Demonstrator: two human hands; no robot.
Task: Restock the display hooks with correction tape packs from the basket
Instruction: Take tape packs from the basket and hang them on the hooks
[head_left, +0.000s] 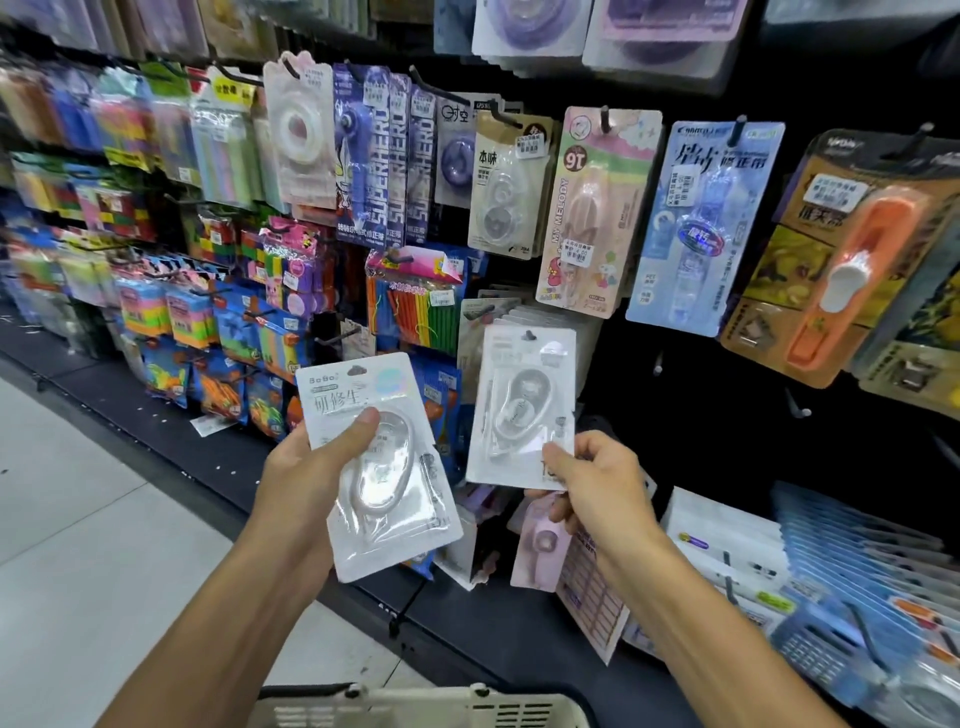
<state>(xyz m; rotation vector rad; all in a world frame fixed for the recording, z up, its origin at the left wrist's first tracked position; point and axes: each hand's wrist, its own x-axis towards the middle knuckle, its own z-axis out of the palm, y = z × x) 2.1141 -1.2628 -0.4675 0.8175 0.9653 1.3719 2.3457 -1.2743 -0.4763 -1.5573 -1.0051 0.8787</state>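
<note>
A dark display wall (675, 415) fills most of the view, hung with rows of carded stationery on hooks. Along its upper rows hang a pink "My Melody" pack (592, 218), a blue pack (701, 223) to its right and an orange pack (852, 260) further right. A pale tiled floor (78, 493) lies at lower left. At the bottom edge sits the rim of a cream plastic basket (415, 706), just below the two forearms.

The person's left hand (306, 467) holds a white correction tape pack (384, 467) tilted in front of the lower shelf; the grip has the thumb curled over the blister front and the fingers behind the card. The right hand (592, 483) pinches the bottom corner of a second correction tape pack (522, 405), thumb and fingers closed on the card. That pack stands upright against a row of similar white packs, its hang hole at a hook (530, 335).
</note>
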